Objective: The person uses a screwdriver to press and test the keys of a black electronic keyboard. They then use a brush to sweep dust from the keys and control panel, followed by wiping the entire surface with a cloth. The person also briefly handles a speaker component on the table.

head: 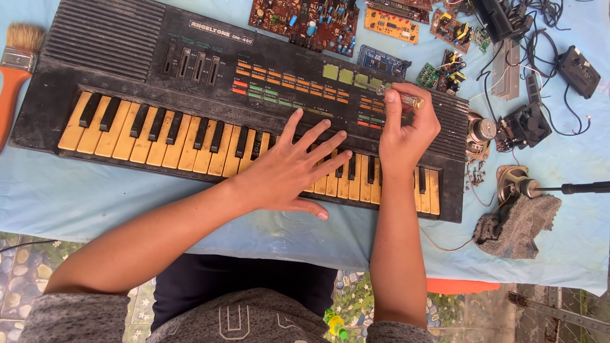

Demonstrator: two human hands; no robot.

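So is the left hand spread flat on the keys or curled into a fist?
Spread flat. The left hand lies palm down on the keyboard with fingers fanned apart across the yellowed keys.

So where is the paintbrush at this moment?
In the head view, the paintbrush lies at the far left edge on the blue cloth, just left of the keyboard, far from both hands.

Left hand (289, 166) flat on keyboard (127, 76) keys; right hand (406, 130) grips screwdriver (401, 96).

Left hand (292, 168) hides several yellowed keys (190, 143).
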